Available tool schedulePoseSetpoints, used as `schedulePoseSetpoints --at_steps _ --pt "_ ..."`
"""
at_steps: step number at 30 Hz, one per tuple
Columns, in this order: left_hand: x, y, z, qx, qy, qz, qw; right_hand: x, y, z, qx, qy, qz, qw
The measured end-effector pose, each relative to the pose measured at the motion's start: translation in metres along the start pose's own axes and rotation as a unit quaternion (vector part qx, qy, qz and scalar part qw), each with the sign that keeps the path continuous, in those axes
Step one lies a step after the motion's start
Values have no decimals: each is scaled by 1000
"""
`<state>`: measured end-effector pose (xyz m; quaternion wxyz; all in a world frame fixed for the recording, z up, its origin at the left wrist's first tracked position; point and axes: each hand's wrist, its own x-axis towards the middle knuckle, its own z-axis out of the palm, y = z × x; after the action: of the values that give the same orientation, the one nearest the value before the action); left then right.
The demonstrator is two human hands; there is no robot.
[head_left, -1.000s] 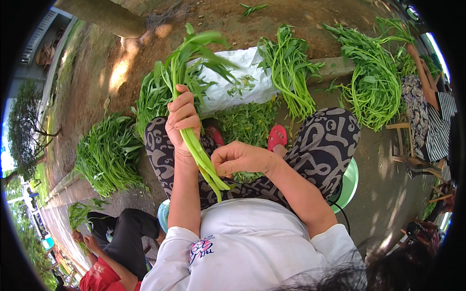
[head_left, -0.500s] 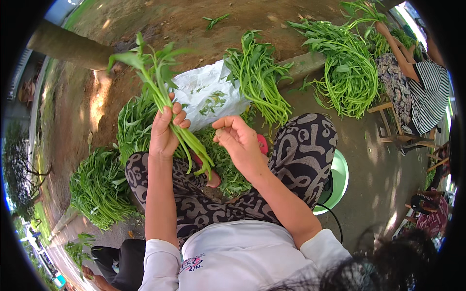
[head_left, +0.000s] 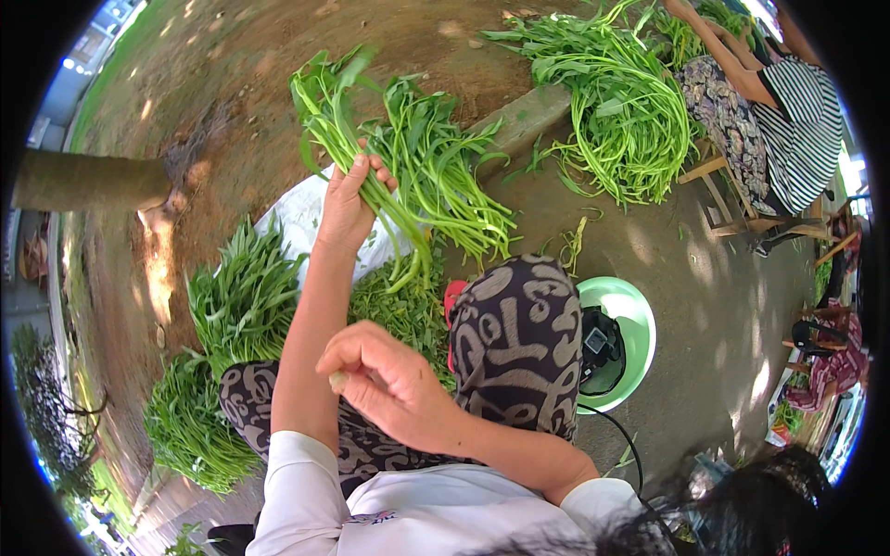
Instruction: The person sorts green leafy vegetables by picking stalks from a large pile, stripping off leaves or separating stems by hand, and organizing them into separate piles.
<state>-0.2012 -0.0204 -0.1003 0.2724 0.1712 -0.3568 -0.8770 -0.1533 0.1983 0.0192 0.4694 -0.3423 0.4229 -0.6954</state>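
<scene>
My left hand (head_left: pixel 348 206) is closed around a bunch of water spinach (head_left: pixel 324 116), long green stems with narrow leaves. It holds the bunch up and forward, leaves pointing away and stem ends hanging toward me. Just beyond it lies a second bunch of water spinach (head_left: pixel 450 181), partly on a white plastic sheet (head_left: pixel 292 208). Lower down, my right hand (head_left: pixel 394 385) is drawn back over my lap, fingers curled in and thumb bent against them. Whether anything small is inside cannot be made out.
Leafy piles (head_left: pixel 246 296) sit at my left; loose leaves (head_left: pixel 399 306) cover the ground before me. A pale green basin (head_left: pixel 640 347) holding a black device stands by my right knee. Farther right are a large stem heap (head_left: pixel 621 130) and a seated person (head_left: pixel 807 120). A tree trunk (head_left: pixel 93 181) stands left.
My left hand has carried its bunch forward and right, toward the other bunch. My right hand has pulled back toward my body and left. The view has also shifted.
</scene>
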Motion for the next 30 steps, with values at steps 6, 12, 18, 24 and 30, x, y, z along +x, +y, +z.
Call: schedulePoseSetpoints --at_steps 6,12,18,24,30 --pt "43 -77 2 -33 67 -65 995 1 -7 -10 3 24 -45 999" --pt "41 -146 -25 39 177 -192 965 4 -15 -17 47 17 -50 998" --pt "34 -162 -12 -75 127 -50 988 5 -13 -25 57 -38 3 998" --pt "44 -170 -31 -26 220 -198 955 7 -11 -12 73 4 -40 997" --pt "46 -170 -31 38 153 -250 955 7 -17 -19 62 -37 35 997"
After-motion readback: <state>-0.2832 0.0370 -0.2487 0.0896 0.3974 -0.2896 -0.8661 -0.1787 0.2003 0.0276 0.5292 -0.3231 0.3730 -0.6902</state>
